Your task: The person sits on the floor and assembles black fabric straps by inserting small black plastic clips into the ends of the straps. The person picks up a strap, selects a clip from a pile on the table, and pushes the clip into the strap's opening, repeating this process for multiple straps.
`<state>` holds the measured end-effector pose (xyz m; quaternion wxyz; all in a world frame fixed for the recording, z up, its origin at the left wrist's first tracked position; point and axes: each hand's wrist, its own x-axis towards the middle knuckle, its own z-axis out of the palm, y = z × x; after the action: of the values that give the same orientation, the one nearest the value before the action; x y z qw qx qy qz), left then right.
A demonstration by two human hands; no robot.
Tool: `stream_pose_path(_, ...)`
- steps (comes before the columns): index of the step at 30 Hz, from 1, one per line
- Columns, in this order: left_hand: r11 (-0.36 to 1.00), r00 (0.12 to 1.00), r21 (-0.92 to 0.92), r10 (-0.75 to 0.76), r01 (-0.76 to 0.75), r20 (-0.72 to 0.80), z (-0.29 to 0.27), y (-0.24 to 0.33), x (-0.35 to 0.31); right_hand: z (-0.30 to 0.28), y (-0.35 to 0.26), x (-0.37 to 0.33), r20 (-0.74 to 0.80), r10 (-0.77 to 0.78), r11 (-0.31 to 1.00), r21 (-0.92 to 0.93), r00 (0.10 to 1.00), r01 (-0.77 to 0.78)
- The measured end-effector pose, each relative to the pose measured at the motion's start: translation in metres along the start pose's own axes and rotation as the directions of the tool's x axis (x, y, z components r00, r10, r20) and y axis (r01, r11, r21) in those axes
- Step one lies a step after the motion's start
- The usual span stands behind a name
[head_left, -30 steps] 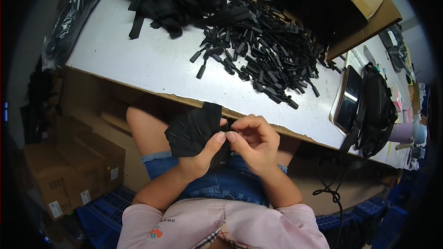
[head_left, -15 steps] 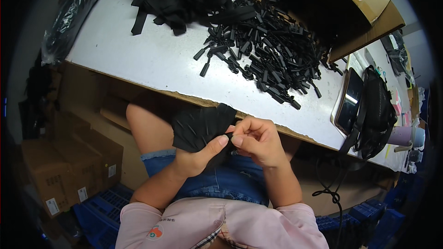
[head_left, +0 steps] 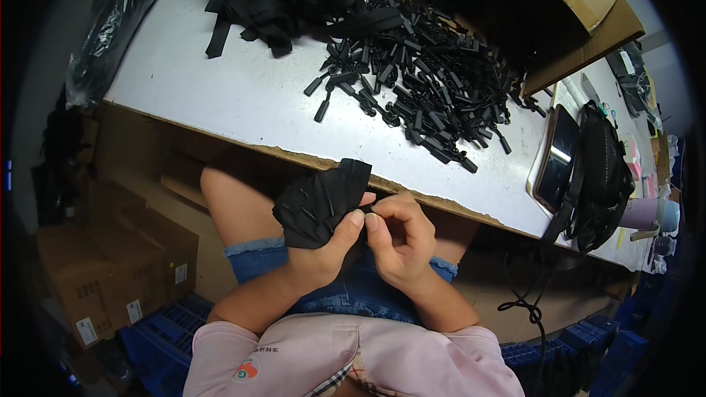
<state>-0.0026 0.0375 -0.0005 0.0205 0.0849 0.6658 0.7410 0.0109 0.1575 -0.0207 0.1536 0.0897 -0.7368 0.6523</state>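
Observation:
Over my lap, my left hand [head_left: 329,247] is closed on a bunched black piece of fabric [head_left: 312,202], which spreads out to its left and up toward the table edge. My right hand [head_left: 403,239] is closed in a pinch, thumb tip against the left thumb tip, where the fabric's edge comes between them. What the right fingertips grip is too small and dark to make out. Beyond the hands, a heap of black cord zipper pulls [head_left: 434,103] covers the middle of the white table [head_left: 220,95].
Black fabric strips [head_left: 276,7] lie at the table's far left, beside a plastic-wrapped bundle [head_left: 110,37]. An open cardboard box [head_left: 581,48] stands behind the heap. At right are a tablet [head_left: 557,162], a black bag [head_left: 599,180] and a lilac bottle [head_left: 641,215]. Cartons [head_left: 110,268] sit lower left.
My right hand has shifted slightly left and down, its thumb turning more upright against the left thumb. The fabric has bunched a little and its top corner moved slightly up and left.

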Motion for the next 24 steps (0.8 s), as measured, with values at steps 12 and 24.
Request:
stream_pose_path(12,0.991,0.986,0.126,0.028,-0.049,0.167,-0.014,0.013,0.001,-0.012,-0.003,0.001,0.301,0.296,0.786,0.463,0.907,-0.410)
stream_pose_path(24,0.980,0.968,0.195,-0.004,-0.046,0.250,-0.017,0.003,-0.003,-0.014,-0.004,0.002,0.101,-0.136,0.988,0.091,0.985,0.127)
